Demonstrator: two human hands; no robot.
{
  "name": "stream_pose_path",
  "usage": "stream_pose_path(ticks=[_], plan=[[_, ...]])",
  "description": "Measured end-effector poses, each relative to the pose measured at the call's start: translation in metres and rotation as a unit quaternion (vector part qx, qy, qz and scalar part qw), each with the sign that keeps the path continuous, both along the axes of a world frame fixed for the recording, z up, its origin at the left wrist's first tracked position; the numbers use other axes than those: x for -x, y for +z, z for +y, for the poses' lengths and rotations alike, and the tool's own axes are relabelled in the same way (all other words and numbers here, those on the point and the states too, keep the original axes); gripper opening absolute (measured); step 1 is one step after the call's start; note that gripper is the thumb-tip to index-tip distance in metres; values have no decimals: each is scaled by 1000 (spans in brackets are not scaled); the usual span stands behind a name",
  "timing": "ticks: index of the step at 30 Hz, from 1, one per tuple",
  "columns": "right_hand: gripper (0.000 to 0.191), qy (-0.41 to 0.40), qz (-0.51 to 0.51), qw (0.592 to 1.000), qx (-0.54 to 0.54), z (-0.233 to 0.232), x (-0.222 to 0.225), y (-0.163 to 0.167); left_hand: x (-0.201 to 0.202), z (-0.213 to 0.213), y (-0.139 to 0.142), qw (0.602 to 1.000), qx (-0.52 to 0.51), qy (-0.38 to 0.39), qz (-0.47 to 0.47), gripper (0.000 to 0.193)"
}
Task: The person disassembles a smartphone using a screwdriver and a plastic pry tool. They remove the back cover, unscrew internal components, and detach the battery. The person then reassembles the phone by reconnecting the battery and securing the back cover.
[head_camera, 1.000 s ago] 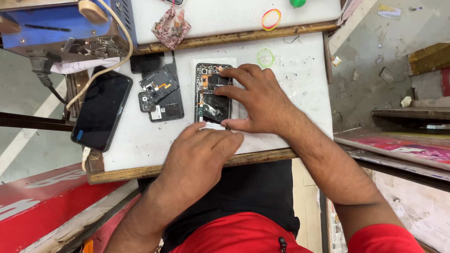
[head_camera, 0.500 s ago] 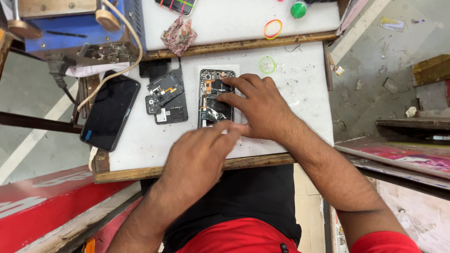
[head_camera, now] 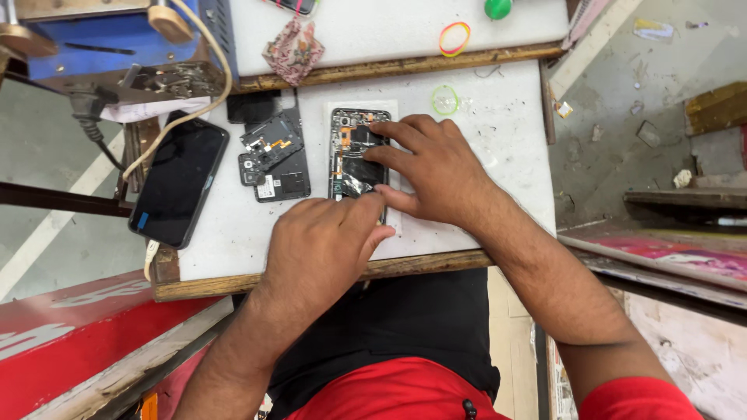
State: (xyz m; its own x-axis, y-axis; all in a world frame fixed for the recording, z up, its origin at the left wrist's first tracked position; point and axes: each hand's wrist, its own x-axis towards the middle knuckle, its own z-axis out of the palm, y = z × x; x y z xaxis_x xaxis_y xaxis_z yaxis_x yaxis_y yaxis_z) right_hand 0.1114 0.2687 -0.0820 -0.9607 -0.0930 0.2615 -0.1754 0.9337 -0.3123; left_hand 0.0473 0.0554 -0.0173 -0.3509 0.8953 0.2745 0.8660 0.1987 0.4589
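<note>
Phone [head_camera: 352,155] opened up, back off, dark boards and orange flex showing; long axis running away from body, camera end far. Lying flat on white tabletop [head_camera: 498,155], right of loose back cover [head_camera: 274,155]. Right hand [head_camera: 436,167] fingers [head_camera: 389,128] spread, tips pressing on phone from right side, gripping nothing. Left hand [head_camera: 319,245] curled loosely over near end, knuckles up; grip underneath not visible. Black phone [head_camera: 177,180] far left.

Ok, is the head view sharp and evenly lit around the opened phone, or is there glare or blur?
Head view: lighting even and soft, opened phone sharp, no glare on it; both the left hand and right hand crisp; only faint reflections on the black phone screen.
</note>
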Motion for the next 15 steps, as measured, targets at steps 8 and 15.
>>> stream_pose_path(ticks=[8, 15], plan=[[43, 2, -4, 1000, 30, 5, 4, -2, 1, -4, -5, 1000, 20, -5, -2, 18], [35, -8, 12, 995, 97, 10, 10, -5, 4, -4, -4, 998, 65, -18, 3, 18]])
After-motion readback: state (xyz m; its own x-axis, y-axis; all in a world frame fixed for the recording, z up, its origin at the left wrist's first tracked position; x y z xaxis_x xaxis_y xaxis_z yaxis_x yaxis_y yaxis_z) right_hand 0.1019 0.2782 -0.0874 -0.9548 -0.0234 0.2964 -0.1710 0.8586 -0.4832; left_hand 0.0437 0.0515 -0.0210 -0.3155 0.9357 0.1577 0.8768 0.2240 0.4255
